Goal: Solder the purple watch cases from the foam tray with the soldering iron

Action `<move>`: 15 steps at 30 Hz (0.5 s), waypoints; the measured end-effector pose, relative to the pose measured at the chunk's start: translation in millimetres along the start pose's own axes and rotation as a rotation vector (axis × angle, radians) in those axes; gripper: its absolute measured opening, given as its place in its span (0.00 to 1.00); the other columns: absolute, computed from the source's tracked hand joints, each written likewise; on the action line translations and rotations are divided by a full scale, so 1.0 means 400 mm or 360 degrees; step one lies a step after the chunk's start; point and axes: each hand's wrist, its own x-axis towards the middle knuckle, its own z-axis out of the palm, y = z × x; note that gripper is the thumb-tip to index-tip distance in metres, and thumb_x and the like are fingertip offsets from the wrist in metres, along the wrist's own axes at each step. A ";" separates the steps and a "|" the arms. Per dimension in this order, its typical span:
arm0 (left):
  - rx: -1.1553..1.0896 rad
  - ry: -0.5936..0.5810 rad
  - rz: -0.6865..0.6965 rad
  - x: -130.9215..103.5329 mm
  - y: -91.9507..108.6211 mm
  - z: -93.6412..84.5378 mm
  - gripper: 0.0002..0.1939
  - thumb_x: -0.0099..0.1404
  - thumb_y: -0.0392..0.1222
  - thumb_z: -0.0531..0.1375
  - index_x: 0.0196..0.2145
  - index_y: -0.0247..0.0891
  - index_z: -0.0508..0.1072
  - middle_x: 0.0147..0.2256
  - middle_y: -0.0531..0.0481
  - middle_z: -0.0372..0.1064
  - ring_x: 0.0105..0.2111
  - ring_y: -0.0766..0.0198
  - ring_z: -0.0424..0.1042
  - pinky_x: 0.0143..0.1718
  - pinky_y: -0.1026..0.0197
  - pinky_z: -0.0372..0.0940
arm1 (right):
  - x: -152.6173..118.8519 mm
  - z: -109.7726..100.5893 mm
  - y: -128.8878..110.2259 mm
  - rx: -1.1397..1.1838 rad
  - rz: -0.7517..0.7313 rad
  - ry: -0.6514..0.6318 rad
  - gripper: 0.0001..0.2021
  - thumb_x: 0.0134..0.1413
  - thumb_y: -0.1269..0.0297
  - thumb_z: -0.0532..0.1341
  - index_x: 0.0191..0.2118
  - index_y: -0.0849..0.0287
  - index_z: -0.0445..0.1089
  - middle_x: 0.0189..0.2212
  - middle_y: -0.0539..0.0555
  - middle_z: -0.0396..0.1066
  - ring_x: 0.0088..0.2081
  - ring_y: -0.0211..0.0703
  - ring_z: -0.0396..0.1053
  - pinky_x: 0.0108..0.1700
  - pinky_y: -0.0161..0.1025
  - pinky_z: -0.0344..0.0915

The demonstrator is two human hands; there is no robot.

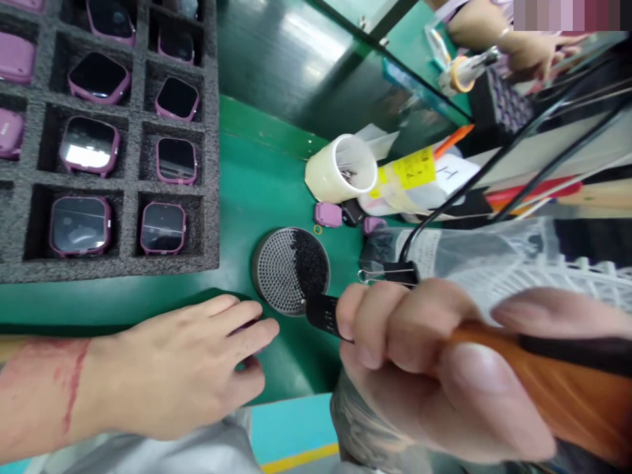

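My right hand (409, 362) is wrapped around an orange electric screwdriver (557, 388). Its black nose reaches the near edge of a round metal screw tray (276, 270), with the tip over the perforated plate. Small black screws (310, 260) cover the tray's right part; the holes on the left show bare. Close by on the left, my left hand (187, 362) rests low over the green bench with its fingers bent around a small purple smartwatch. Only slivers of that watch show between the fingers, so most of it is hidden.
A grey foam tray (210, 164) holds several purple smartwatches (165, 227) at left. Behind the screw tray are a white cup (320, 174), a loose purple watch case (328, 214) and a binder clip (395, 272). Cables (474, 178) cross at right; another person's hand (530, 56) is beyond.
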 end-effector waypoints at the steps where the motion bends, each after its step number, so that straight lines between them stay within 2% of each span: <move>1: -0.0006 0.0018 0.0002 -0.002 0.000 -0.002 0.07 0.85 0.42 0.65 0.50 0.41 0.85 0.64 0.39 0.82 0.61 0.45 0.76 0.60 0.47 0.71 | 0.009 0.005 0.008 0.0039 -0.0043 0.0024 0.09 0.78 0.65 0.72 0.55 0.40 0.83 0.26 0.40 0.67 0.21 0.37 0.68 0.25 0.43 0.74; 4: -0.0031 0.0120 -0.0041 -0.007 0.003 0.000 0.09 0.85 0.40 0.63 0.51 0.39 0.85 0.65 0.38 0.83 0.62 0.44 0.77 0.64 0.45 0.71 | 0.020 0.016 0.023 0.0136 -0.0122 0.0049 0.10 0.78 0.67 0.72 0.58 0.45 0.82 0.26 0.40 0.70 0.21 0.37 0.69 0.26 0.43 0.75; 8: -0.0017 0.0182 -0.0149 -0.011 0.004 0.016 0.09 0.86 0.37 0.65 0.56 0.37 0.85 0.57 0.41 0.85 0.57 0.45 0.79 0.55 0.44 0.72 | 0.012 0.031 0.033 0.0152 -0.0095 0.0027 0.12 0.78 0.67 0.73 0.59 0.44 0.81 0.29 0.40 0.72 0.22 0.36 0.70 0.27 0.43 0.77; 10: 0.0002 0.0183 -0.0171 -0.010 0.003 0.019 0.11 0.88 0.36 0.63 0.60 0.36 0.84 0.57 0.41 0.86 0.56 0.46 0.80 0.52 0.44 0.71 | 0.008 0.044 0.044 0.0196 -0.0146 0.0098 0.12 0.78 0.68 0.71 0.59 0.45 0.80 0.29 0.39 0.70 0.22 0.34 0.66 0.27 0.42 0.76; 13: 0.0021 0.0189 -0.0153 -0.007 0.000 0.014 0.14 0.89 0.32 0.58 0.59 0.34 0.85 0.54 0.41 0.87 0.53 0.46 0.80 0.49 0.44 0.70 | 0.005 0.067 0.063 0.0254 -0.0196 0.0229 0.11 0.79 0.69 0.69 0.58 0.46 0.78 0.29 0.38 0.67 0.21 0.31 0.62 0.26 0.38 0.71; 15: 0.0028 0.0180 -0.0148 -0.003 -0.001 0.008 0.16 0.89 0.31 0.57 0.59 0.34 0.85 0.53 0.40 0.86 0.52 0.46 0.80 0.48 0.44 0.69 | 0.006 0.076 0.069 0.0235 -0.0192 0.0207 0.09 0.79 0.69 0.69 0.57 0.47 0.77 0.30 0.39 0.68 0.22 0.32 0.63 0.26 0.39 0.72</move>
